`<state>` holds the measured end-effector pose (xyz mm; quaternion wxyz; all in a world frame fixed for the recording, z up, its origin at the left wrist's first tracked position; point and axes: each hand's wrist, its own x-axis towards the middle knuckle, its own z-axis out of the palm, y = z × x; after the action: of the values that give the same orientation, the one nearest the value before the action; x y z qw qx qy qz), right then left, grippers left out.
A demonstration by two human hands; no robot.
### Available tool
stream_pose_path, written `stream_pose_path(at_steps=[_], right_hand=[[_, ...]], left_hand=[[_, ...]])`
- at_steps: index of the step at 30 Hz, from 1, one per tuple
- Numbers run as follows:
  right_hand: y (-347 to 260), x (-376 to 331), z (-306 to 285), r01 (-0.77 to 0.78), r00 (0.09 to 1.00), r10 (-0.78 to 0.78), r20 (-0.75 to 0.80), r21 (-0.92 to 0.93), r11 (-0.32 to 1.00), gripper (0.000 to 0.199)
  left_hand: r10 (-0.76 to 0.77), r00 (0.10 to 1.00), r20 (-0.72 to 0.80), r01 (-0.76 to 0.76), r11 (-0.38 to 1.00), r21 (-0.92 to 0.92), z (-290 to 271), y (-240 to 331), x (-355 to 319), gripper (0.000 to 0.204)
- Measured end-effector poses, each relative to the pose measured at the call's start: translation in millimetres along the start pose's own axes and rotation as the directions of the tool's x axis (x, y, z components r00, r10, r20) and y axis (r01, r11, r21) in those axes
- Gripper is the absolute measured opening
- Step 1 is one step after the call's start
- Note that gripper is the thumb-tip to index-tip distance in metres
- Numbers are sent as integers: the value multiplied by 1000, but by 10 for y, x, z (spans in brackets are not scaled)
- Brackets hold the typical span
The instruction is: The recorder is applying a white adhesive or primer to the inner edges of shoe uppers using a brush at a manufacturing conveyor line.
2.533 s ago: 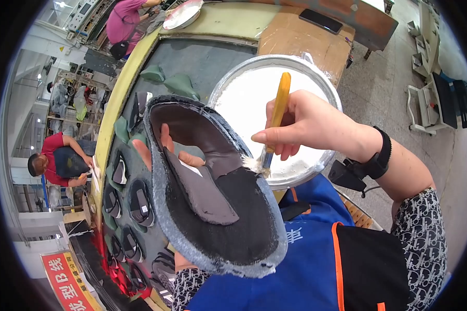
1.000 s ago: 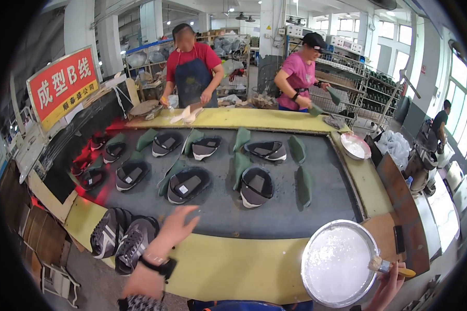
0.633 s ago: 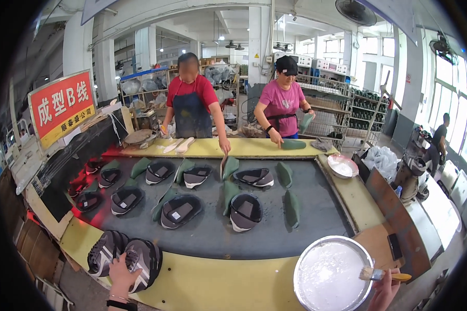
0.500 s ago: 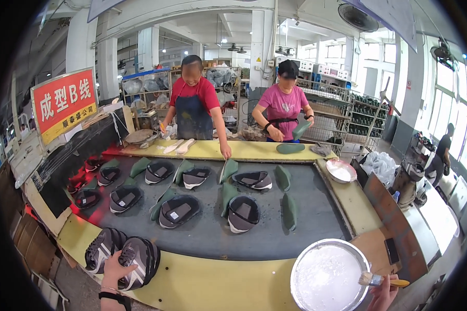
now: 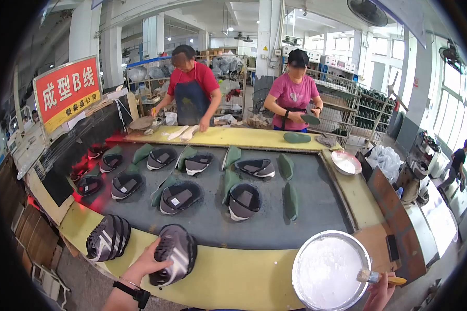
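My left hand [image 5: 145,263] rests on the side of a grey-and-white shoe upper [image 5: 174,254] lying on the yellow near edge of the bench [image 5: 233,269]. A second striped shoe upper [image 5: 108,237] lies just to its left. At the lower right my right hand [image 5: 381,293] holds a brush with a yellow handle [image 5: 381,279], its bristles over the rim of a round metal bowl of white glue [image 5: 329,269].
Several shoe uppers [image 5: 179,197] and green soles [image 5: 290,199] lie on the dark conveyor belt [image 5: 218,217]. Two other people [image 5: 192,88] [image 5: 294,93] work at the far side. A red sign [image 5: 67,90] stands at left, a small metal dish [image 5: 345,161] at right.
I was brushing the inside of a held shoe. Now the view has lifted to the whole bench; my left hand has set the shoe on the yellow edge, and the brush is at the bowl.
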<state>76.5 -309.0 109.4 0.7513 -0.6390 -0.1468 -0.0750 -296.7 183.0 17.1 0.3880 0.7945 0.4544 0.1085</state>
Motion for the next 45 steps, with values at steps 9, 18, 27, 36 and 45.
stream_pose_path(at_steps=[9,18,27,36,45], right_hand=[[257,6,-94,-75,989,85,-125,79,994,9],[316,-151,-250,-221,970,210,-122,-85,972,11],[675,-147,-526,-122,989,146,8,-509,852,17],[801,32,-281,119,978,102,183,-885,451,16],[418,45,-227,141,986,-9,168,-794,592,15]], left_hand=[[324,945,-46,-286,886,365,442,500,-178,68],[369,907,-203,-409,885,-220,-88,1133,-257,70],[175,845,505,505,48,-862,1476,1619,-83,54],[294,582,758,703,287,-651,1936,2458,-12,38],[112,352,929,695,634,-340,1951,2684,-171,27]])
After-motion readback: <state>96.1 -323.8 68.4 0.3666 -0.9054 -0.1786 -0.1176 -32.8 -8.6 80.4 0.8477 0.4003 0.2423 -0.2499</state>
